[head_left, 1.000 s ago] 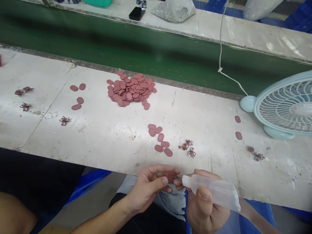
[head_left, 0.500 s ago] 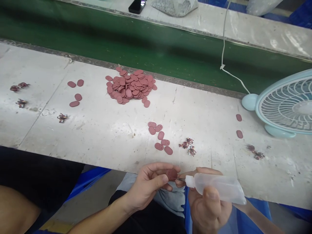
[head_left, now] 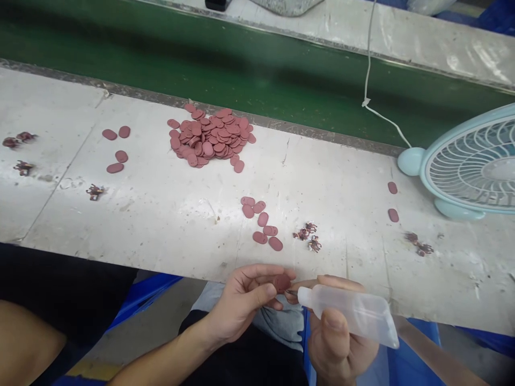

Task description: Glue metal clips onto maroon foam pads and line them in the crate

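Note:
Between thumb and fingers, my left hand (head_left: 241,303) pinches a reddish-brown oval disc (head_left: 282,282) at the table's front edge. My right hand (head_left: 341,338) is wrapped round a translucent white squeeze bottle (head_left: 354,313), tilted so its thin metal nozzle points left. The nozzle tip is beside the disc; whether they touch I cannot tell. Just beyond my hands lie several loose oval discs (head_left: 263,219). To their right is a small cluster of dark brown and white figures (head_left: 309,236). A large heap of the same discs (head_left: 213,136) lies farther back.
A pale blue fan (head_left: 483,166) stands at the right, its white cable (head_left: 367,69) crossing the green belt (head_left: 241,69). More discs (head_left: 115,168) and figures (head_left: 95,192) lie at the left. Another person's arm (head_left: 28,343) is at the lower left.
The view has shifted slightly, so the table's things sit a little higher and more to the left. Both hands keep their holds, the bottle tip staying close to the disc.

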`<state>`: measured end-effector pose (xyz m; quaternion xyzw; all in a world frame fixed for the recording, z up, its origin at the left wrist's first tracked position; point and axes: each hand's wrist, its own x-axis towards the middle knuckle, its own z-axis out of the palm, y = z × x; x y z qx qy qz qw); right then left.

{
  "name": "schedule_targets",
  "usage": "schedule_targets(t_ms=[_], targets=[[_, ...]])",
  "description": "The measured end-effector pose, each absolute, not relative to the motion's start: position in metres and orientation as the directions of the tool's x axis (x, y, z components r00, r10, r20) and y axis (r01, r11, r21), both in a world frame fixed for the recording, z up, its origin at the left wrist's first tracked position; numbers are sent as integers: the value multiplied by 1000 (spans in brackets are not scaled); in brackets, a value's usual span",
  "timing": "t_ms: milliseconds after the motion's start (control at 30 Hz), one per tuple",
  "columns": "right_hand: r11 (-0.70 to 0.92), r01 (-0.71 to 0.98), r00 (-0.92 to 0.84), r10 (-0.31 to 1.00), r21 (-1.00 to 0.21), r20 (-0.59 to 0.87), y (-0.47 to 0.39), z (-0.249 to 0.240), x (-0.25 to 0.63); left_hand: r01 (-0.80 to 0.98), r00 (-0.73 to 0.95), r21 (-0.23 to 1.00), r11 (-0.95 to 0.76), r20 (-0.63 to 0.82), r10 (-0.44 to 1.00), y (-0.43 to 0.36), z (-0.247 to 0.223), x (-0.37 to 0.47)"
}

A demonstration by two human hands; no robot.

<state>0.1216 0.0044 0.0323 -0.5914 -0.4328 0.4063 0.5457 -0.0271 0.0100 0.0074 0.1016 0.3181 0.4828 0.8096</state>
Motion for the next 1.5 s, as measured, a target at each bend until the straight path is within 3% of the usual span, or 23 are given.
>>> schedule_targets(t_ms=[67, 133, 167, 233, 300, 367, 400, 433, 467, 500, 533, 567, 600, 633, 700, 767, 833, 900, 967, 1033, 1133, 1233, 1500], targets=[[-91, -159, 303, 943, -983, -136, 16, 41, 128, -717, 331, 476, 510, -410, 850, 10, 8, -28], [-191, -488, 216, 919, -852, -330, 31, 43, 147, -716, 332, 484, 503, -399, 855, 11, 9, -29], [-223, -667, 139, 900, -711, -413, 41, 39, 161, -713, 335, 487, 504, -395, 855, 12, 9, -30], [-232, -937, -86, 877, -260, -474, 60, 23, 194, -705, 343, 492, 511, -394, 852, 12, 10, -32], [-302, -926, -364, 871, 226, -329, 78, 1, 226, -697, 349, 492, 522, -403, 846, 12, 9, -34], [-375, -832, -485, 850, 408, -208, 86, -16, 248, -695, 345, 490, 526, -415, 842, 10, 8, -36], [-393, -820, -497, 849, 416, -179, 86, -19, 253, -697, 339, 489, 525, -420, 842, 10, 7, -37], [-374, -864, -452, 871, 338, -193, 83, -19, 253, -697, 334, 489, 524, -425, 841, 9, 7, -38], [-340, -931, -363, 901, 133, -237, 78, -16, 250, -698, 328, 490, 522, -430, 841, 9, 6, -39], [-294, -940, -239, 930, -173, -280, 71, -11, 242, -700, 320, 490, 520, -435, 842, 9, 5, -41], [-236, -829, -92, 952, -508, -293, 64, -4, 232, -701, 312, 490, 517, -441, 841, 9, 5, -42], [-187, -624, 40, 962, -758, -271, 58, 2, 221, -703, 304, 491, 514, -446, 842, 9, 5, -43], [-167, -383, 133, 963, -909, -233, 54, 7, 209, -704, 296, 492, 512, -451, 842, 10, 5, -44], [-175, -150, 179, 963, -973, -201, 53, 10, 198, -704, 291, 493, 512, -457, 840, 10, 5, -44], [-193, 294, 183, 973, -936, -143, 60, 12, 181, -703, 286, 492, 514, -467, 837, 10, 5, -45], [-182, 695, 151, 983, -695, -106, 72, 12, 173, -698, 289, 490, 522, -475, 831, 10, 5, -45], [-185, 818, 132, 982, -544, -135, 82, 13, 174, -694, 289, 490, 527, -480, 828, 9, 4, -45], [-217, 812, 140, 974, -541, -180, 83, 19, 181, -691, 284, 497, 525, -481, 830, 8, 4, -46], [-278, 741, 165, 958, -611, -236, 73, 30, 189, -690, 271, 512, 512, -473, 838, 8, 3, -47], [-325, 560, 145, 944, -762, -296, 56, 40, 193, -685, 255, 538, 491, -455, 853, 8, 3, -47], [-265, 173, -48, 960, -949, -277, 31, 51, 183, -660, 242, 595, 458, -408, 880, 8, 2, -44], [-212, 1, -146, 967, -977, -210, 19, 53, 157, -623, 252, 651, 433, -357, 899, 5, 2, -40], [-361, -38, -97, 930, -932, -356, 19, 49, 128, -582, 236, 737, 342, -250, 939, 7, 12, -37]])
